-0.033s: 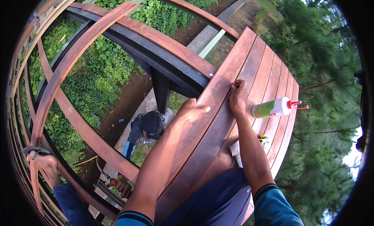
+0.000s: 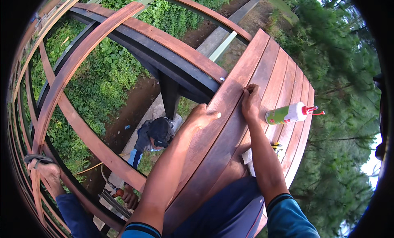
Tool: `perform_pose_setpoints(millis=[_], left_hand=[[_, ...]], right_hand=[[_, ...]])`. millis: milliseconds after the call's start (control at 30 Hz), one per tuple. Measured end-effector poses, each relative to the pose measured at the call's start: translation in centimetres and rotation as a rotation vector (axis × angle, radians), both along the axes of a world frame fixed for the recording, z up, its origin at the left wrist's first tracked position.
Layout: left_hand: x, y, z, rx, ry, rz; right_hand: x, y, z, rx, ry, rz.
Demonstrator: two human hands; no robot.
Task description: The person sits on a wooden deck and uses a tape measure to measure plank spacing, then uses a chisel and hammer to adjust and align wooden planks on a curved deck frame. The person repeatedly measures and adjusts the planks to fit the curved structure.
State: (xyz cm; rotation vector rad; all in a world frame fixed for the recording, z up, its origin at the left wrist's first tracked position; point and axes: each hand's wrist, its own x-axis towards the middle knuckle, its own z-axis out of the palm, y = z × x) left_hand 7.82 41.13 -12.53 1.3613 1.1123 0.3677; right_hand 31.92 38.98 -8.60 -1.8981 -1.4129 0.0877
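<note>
My left hand (image 2: 202,117) lies over the left edge of a reddish deck plank (image 2: 237,88), fingers curled round it and thumb along its top. A little further right, my right hand (image 2: 251,99) is pinched at the seam between two planks; whatever is in its fingertips is too small to make out. Just right of that hand a green and white bottle (image 2: 285,113) with a red nozzle lies on its side on the boards. A white item with yellow parts (image 2: 279,152) is partly hidden behind my right forearm.
Left is open framing of wooden strips (image 2: 94,132) and a black beam (image 2: 172,70) above plants and soil. Below, a co-worker in a dark cap (image 2: 161,131) bends down; a hand (image 2: 130,197) is by an orange tool (image 2: 119,192). A sandalled foot (image 2: 47,170) rests on the framing. Trees stand right.
</note>
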Motion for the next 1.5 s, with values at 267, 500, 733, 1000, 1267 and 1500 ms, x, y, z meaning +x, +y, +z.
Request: perform_pose_setpoints(millis=[267, 500, 733, 1000, 1267, 1500], left_hand=[[-0.1, 0.3, 1.5, 0.145, 0.080, -0.065], [0.2, -0.4, 4.6, 0.215, 0.352, -0.119], [-0.5, 0.3, 4.0, 0.170, 0.202, -0.109], [2.4, -5.6, 5.1, 0.530, 0.458, 0.249], [-2.5, -22.8, 10.8, 0.492, 0.145, 0.396], [-18.0, -36.3, 19.1, 0.807, 0.358, 0.209]], right_hand=[[0.1, 1.1, -0.2, 0.055, 0.002, 0.001], [0.2, 1.0, 0.9, 0.029, 0.056, 0.000], [0.6, 0.7, 0.6, 0.019, 0.154, 0.008], [8.1, 3.8, -5.1, -0.037, 0.135, 0.148], [15.7, 7.1, -9.3, -0.043, 0.014, 0.266], [14.4, 7.7, -8.1, -0.131, 0.195, 0.199]])
